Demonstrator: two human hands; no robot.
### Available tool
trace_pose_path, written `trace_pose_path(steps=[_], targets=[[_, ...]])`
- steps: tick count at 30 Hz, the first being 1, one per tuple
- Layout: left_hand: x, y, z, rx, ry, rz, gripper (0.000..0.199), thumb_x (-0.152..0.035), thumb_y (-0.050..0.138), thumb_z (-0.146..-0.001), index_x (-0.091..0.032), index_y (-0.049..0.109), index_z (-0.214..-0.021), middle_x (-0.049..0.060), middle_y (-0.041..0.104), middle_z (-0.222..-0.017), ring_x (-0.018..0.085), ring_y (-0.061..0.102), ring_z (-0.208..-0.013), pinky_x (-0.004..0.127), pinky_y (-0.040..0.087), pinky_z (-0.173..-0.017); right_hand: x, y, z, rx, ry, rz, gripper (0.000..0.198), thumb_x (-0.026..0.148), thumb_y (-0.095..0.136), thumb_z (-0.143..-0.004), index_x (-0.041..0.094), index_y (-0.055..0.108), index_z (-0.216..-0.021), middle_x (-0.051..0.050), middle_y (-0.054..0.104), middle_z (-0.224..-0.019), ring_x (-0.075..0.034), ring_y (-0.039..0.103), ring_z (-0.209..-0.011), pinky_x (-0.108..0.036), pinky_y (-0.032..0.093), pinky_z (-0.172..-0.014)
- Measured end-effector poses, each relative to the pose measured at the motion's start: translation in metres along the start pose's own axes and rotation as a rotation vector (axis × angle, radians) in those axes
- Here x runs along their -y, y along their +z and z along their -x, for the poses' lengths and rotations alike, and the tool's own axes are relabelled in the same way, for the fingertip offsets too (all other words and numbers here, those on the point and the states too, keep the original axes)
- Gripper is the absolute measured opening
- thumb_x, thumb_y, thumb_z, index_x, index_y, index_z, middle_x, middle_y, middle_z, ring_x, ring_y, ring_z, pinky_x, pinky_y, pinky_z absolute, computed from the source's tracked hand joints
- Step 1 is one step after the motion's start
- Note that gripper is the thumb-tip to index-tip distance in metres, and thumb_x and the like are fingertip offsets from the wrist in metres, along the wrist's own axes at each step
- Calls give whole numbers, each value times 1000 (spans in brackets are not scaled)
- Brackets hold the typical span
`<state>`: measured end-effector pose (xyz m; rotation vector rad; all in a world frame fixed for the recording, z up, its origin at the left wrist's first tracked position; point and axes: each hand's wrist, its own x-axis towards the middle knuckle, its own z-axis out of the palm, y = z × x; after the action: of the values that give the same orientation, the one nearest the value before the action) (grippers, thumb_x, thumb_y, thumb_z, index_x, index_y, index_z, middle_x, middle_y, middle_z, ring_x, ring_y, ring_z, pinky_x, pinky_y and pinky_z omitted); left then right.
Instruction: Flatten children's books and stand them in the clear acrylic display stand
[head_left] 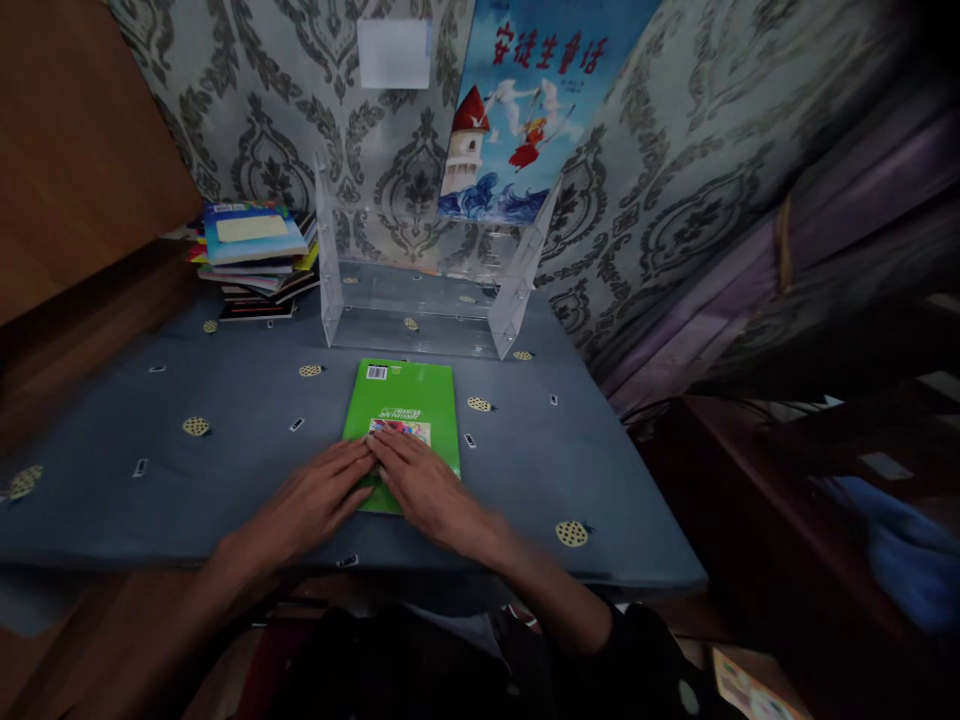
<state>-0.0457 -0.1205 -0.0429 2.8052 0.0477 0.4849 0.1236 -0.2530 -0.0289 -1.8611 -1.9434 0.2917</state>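
Observation:
A green book [409, 390] lies flat on the table near its front edge, with a barcode at the far left corner and a small colourful picture in the middle. On its left side rests my left hand [322, 495], fingers stretched out towards the picture. My right hand [424, 480] lies flat over the lower middle of the cover, its fingers extended. The fingertips of both hands meet at the picture and hide part of it. Neither hand grips anything.
Behind the book stands a clear acrylic rack [420, 335], with a blue picture book [517, 120] upright at its top right. A stack of books [259, 245] sits at the back left of the patterned blue tablecloth [247, 400]. Patterned wallpaper [270, 140] backs the table.

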Motion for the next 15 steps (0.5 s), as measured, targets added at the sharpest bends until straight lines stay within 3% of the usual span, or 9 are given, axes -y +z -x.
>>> trace_pose_path(steps=[8,15], targets=[[8,-1,-14,-18,-69,-1,43,-37,35,-106,-19,51,-141,10,58,-144,22,54,-133,41,46,-112,-14,0,-22,9,6,7,48,17,45,-99,10,45,-147,-18,49,-150,-24,42,-144,-45,36,-120],[30,16,-35,-82,-178,-67,44,-27,36,-101,-15,47,-142,14,53,-148,24,49,-138,46,41,-116,-30,-3,-59,-34,-7,50,46,11,43,-97,5,47,-143,-21,50,-149,-24,44,-142,-43,35,-119]])
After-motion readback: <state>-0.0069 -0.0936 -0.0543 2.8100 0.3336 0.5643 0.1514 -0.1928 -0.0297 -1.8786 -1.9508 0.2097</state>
